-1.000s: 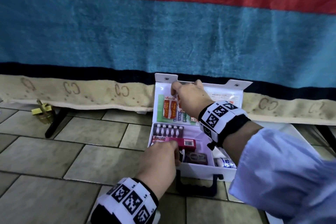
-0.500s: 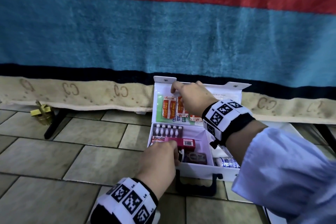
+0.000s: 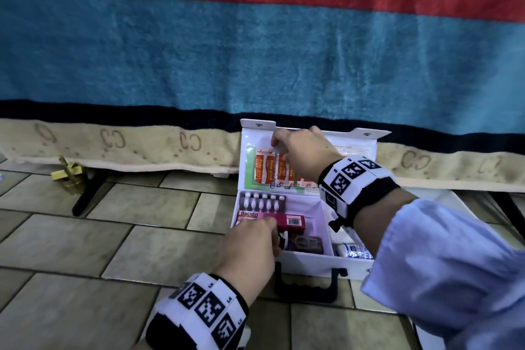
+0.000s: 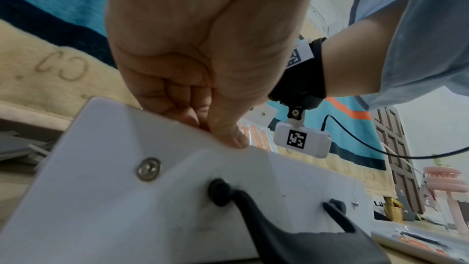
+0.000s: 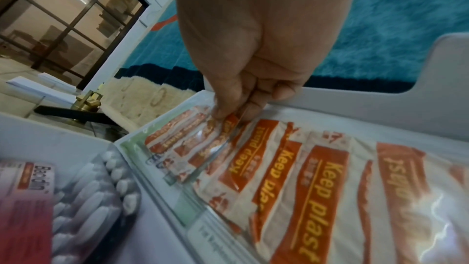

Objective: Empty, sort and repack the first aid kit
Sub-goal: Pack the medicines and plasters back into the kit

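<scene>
The white first aid kit lies open on the tiled floor, its lid upright against a hanging blanket. My left hand grips the case's front wall near the left corner, thumb over the rim. My right hand reaches into the lid's clear pocket and pinches the top end of an orange "Keep plast" plaster strip. More plasters fill that pocket. A pink Bacidin box, a blister pack and a dark packet lie in the tray.
A striped blue and red blanket hangs right behind the lid. A brass object and a black stand leg sit at the left. The case's black handle points toward me. A blue-white tube lies in the right compartment.
Both hands keep their places: the left on the front wall, the right at the lid pocket. Only the view drifts slightly.
</scene>
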Tool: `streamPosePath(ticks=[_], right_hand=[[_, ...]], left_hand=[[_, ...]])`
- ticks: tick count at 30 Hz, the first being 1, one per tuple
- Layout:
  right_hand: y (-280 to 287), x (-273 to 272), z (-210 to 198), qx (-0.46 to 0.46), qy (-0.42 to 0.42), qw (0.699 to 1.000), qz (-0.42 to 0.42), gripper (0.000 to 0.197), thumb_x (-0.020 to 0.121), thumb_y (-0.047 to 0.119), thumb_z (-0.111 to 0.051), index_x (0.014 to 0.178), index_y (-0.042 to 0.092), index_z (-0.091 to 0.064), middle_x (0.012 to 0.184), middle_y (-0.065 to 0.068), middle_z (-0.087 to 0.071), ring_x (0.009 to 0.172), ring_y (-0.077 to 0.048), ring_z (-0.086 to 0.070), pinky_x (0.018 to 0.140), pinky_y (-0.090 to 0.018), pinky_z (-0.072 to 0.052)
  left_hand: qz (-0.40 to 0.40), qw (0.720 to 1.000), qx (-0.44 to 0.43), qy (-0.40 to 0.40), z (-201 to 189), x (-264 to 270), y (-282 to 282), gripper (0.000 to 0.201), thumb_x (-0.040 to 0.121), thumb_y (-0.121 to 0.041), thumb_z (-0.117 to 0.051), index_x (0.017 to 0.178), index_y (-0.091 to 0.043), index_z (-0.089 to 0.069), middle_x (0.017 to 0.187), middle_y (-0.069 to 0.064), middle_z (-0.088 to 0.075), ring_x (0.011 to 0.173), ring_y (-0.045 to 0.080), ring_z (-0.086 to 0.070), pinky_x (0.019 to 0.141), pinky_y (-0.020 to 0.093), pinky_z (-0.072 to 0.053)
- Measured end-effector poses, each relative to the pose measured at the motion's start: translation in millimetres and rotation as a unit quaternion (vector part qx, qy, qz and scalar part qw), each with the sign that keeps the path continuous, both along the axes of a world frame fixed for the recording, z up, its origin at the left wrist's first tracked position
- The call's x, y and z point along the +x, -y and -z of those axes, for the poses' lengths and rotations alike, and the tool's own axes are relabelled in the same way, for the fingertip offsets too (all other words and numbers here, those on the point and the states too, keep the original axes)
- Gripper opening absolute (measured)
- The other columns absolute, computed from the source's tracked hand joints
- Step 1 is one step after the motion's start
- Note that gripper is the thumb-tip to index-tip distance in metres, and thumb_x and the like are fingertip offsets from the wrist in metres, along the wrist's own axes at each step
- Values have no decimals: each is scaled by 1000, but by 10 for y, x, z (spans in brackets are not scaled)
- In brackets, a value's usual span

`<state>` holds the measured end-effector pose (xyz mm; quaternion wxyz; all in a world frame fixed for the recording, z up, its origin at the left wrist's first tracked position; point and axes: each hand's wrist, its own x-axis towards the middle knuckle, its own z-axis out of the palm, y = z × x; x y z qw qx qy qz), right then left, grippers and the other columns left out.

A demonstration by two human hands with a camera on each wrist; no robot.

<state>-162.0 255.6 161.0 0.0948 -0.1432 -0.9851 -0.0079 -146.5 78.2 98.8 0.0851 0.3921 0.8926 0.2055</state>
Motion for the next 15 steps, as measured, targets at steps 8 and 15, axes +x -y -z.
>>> streamPosePath(ticks=[8,15], right_hand=[[-171,698,-286,-221,-221,950,-5,23,80,7,-70,97,20,-63,84,1,-67,70,-6,-57,63,-6,-40],[-562,2167,-141,-252,-204,935,139,25,77,3,-72,78,25,-61,64,1,-61,51,0,-48,58,-14,-40]], left_hand=[[-16,1000,23,6,51,-37,-55,32,85,-15,-62,61,-27,-44,58,-15,-48,62,-2,-44,50,17,-30],[-19,999,-18,-48,41,25,-72,29,86,-18,-61,63,-27,-45,63,-14,-48,64,5,-42,53,25,-31]])
